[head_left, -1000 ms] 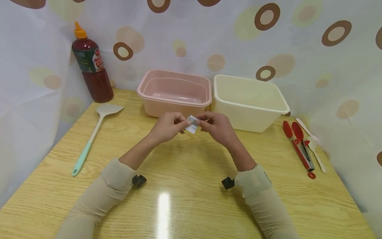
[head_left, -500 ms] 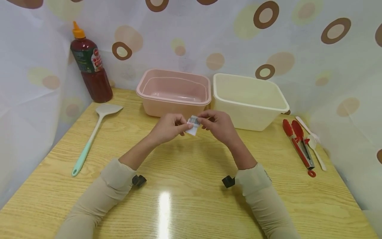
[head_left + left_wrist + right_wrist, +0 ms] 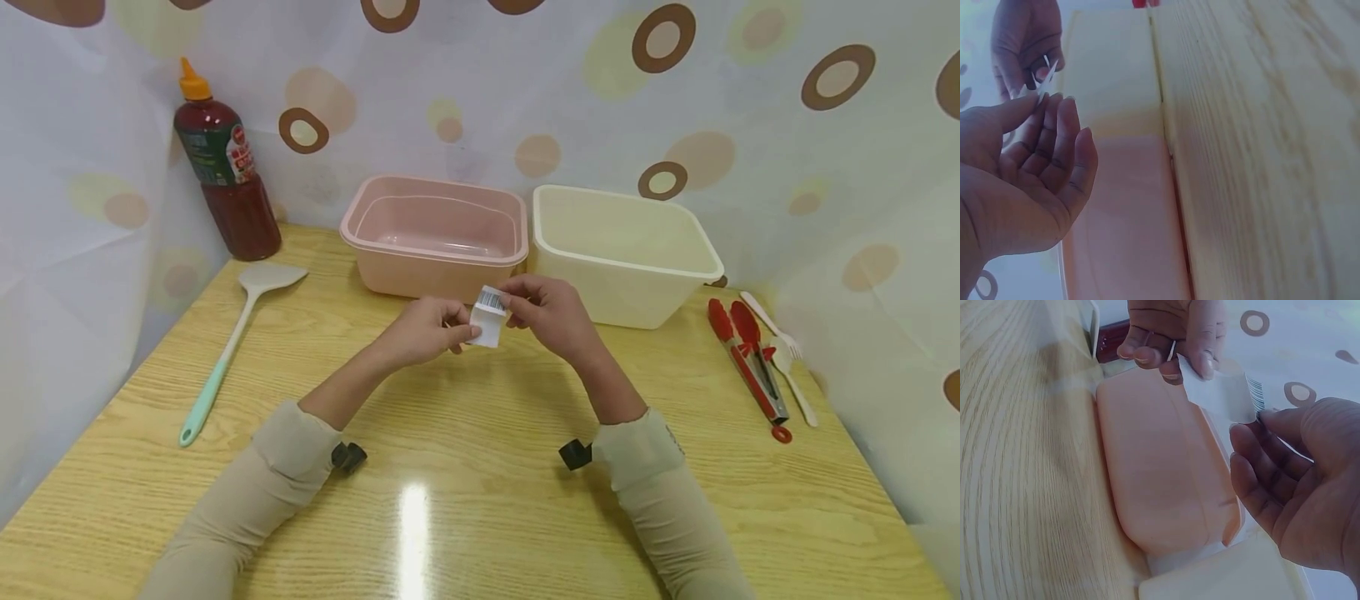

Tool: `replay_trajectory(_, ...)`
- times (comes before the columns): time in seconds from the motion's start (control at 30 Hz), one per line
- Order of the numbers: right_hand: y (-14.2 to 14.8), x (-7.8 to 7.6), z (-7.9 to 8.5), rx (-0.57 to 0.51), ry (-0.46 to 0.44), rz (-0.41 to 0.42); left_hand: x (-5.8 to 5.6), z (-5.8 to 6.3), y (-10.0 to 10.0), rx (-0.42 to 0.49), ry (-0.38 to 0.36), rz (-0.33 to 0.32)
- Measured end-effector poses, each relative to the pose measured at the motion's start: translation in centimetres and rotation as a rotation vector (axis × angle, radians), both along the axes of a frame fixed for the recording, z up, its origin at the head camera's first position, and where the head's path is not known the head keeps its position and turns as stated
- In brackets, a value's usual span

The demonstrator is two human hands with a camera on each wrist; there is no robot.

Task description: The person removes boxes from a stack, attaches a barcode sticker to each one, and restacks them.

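Observation:
Between my hands, above the table in front of the bins, is a small white barcode label (image 3: 488, 323) with a crease across it. My left hand (image 3: 429, 332) pinches its lower left part between thumb and fingers. At the upper right edge, beside the printed bars, the thumb and fingertips of my right hand (image 3: 550, 315) pinch it. The right wrist view shows the label (image 3: 1219, 394) bent near the bars, its blank part toward the left thumb. In the left wrist view the label (image 3: 1049, 78) appears nearly edge-on.
A pink bin (image 3: 435, 271) and a cream bin (image 3: 615, 287) stand side by side against the patterned curtain. On the left are a red sauce bottle (image 3: 240, 217) and a spatula (image 3: 232, 346). Red tongs (image 3: 750, 367), a spoon (image 3: 795, 387) and a fork (image 3: 767, 321) lie right.
The label has opened out from a folded state, so more of its blank lower part shows. My left hand has shifted slightly down; the right hand stays near the barcode end.

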State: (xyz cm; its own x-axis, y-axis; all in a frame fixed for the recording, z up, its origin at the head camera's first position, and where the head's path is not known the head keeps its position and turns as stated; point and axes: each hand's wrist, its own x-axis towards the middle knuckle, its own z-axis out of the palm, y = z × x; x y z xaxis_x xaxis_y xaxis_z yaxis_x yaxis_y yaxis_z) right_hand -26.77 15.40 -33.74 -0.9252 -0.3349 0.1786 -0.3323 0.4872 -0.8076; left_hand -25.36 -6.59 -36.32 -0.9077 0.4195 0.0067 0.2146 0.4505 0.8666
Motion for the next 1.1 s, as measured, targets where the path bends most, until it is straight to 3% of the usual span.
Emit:
replay_trajectory(0.17,0.4,-0.25,-0.14,-0.005,0.025,-0.028,0.08,-0.08,-0.14,-0.069,-0.032,-0.029)
replay_trajectory(0.47,0.44,-0.54,-0.6,-0.013,-0.007,-0.045,-0.16,-0.64,-0.47,-0.203,-0.045,-0.14)
replay_trajectory(0.73,0.3,-0.36,-0.64,-0.01,-0.008,-0.033,0.22,-0.79,-0.43,-0.391,-0.129,-0.288)
replay_trajectory(0.9,0.15,-0.42,-0.67,-0.021,-0.024,-0.034,0.48,-0.69,-0.38,-0.4,-0.177,-0.294)
replay_trajectory(1.1,0.2,-0.48,-0.77,-0.02,-0.028,-0.033,0.1,-0.69,-0.87,-0.431,-0.129,-0.266)
